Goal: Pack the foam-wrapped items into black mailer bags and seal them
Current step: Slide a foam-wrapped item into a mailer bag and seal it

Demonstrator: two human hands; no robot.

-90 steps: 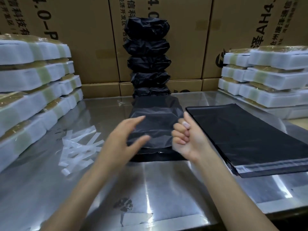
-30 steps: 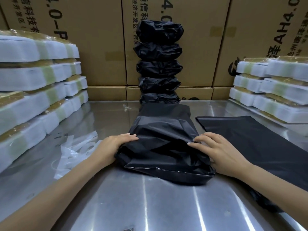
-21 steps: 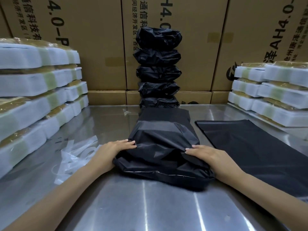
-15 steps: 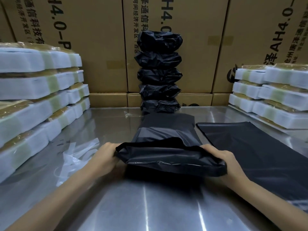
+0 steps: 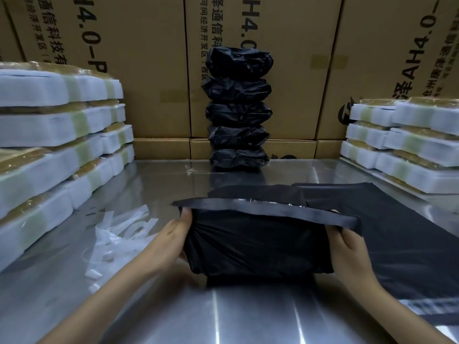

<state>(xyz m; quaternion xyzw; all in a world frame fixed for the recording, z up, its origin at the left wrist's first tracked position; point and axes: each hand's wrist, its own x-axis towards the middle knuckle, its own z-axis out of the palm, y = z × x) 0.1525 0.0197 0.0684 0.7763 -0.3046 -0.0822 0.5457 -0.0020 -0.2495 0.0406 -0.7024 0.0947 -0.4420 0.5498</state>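
Gripping filled mailer bag (image 5: 253, 244) side edges: left hand (image 5: 169, 242), right hand (image 5: 347, 247); flap edge free.

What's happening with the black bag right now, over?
Left hand and right hand grip packed mailer bag, lifted on edge. Flap folded over. Nothing blocking.

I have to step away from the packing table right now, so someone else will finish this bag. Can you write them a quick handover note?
Left hand and right hand each grip an end of the filled mailer bag, held up on edge at the front of the steel table, its flap open.
Done: five sealed bags stacked at the back.
Left: fold and seal this flap, then stack it. Empty mailers lie to the right; foam-wrapped items wait on the left and right.
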